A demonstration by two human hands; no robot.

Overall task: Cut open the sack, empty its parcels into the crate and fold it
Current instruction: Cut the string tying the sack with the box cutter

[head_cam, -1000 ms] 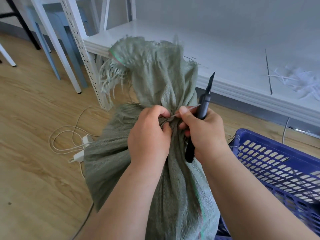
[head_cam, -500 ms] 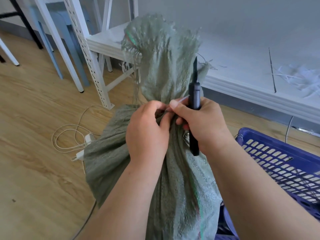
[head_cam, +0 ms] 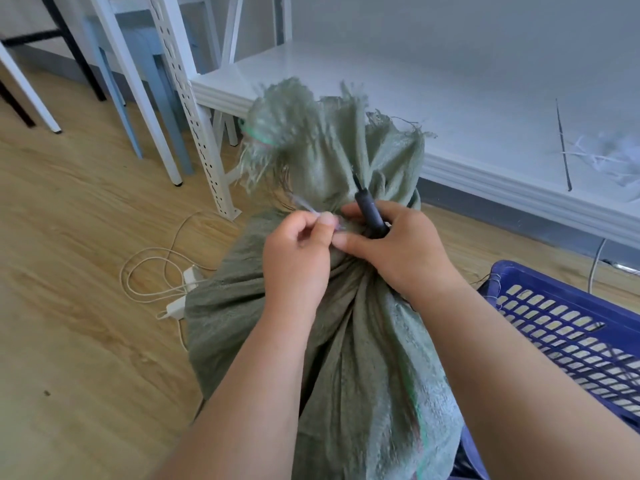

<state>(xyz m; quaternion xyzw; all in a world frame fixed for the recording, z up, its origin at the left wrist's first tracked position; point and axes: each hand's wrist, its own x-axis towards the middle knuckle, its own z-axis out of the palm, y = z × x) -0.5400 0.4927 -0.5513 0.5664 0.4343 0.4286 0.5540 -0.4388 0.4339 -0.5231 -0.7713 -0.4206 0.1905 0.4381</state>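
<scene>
Green woven sack point(head_cam: 346, 341), standing on the wooden floor point(head_cam: 69, 306) with its neck gathered tight and a frayed, fringed mouth flaring above the gather; a green stripe runs down its right side. The sack stands just in front of the corner of a low white shelf point(head_cam: 450, 98) and touches the blue slotted crate point(head_cam: 561, 327) at its right, whose far side is cut off by the frame edge. Left hand point(head_cam: 294, 258) is closed, thumb and forefinger pinching a thin pale strip point(head_cam: 304, 204) at the neck; whether this is a tie or a loose strand cannot be told. Right hand point(head_cam: 398, 251) is closed around a dark knife point(head_cam: 369, 209), blade pointing up against the cloth; the lower handle is hidden in the palm. The sack's contents are hidden and its base is cut off below. A white cable and plug point(head_cam: 180, 303) lie on the floor at the sack's left. No brand, label or writing can be read.
</scene>
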